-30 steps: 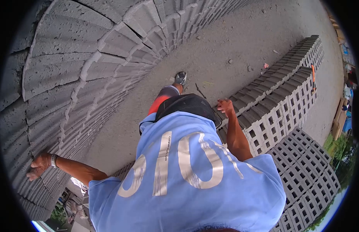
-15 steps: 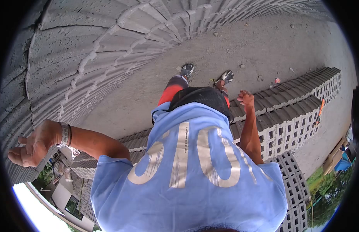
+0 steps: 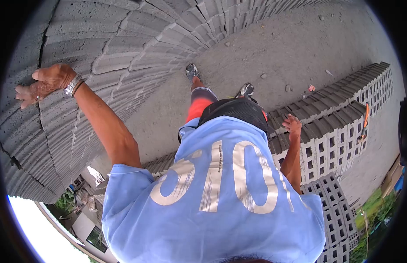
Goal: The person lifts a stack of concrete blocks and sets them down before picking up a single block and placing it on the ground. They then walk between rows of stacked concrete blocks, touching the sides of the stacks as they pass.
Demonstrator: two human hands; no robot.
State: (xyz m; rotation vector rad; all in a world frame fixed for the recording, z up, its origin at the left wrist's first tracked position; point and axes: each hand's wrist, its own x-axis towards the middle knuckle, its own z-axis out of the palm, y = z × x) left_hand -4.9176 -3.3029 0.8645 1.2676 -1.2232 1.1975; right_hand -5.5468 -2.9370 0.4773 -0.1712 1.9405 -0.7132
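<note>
My left hand (image 3: 44,84), with a metal watch at the wrist, is stretched out against the tall stack of grey concrete blocks (image 3: 76,48). Its fingers are apart and overlap the block faces near a dark vertical joint; nothing shows in them. Down by my hip, my right hand (image 3: 293,124) hangs with loosely curled, separated fingers and holds nothing. The low row of hollow concrete blocks (image 3: 333,125) lies just beyond it.
Grey ground (image 3: 265,52) with small stones runs between the stack and the low row. An orange-handled tool (image 3: 366,117) leans at the row's outer side. More hollow blocks (image 3: 330,197) stand behind my right arm.
My left hand has moved up and forward along the tall stack. My body has shifted along the ground, feet in new positions. My right hand still hangs beside the low row.
</note>
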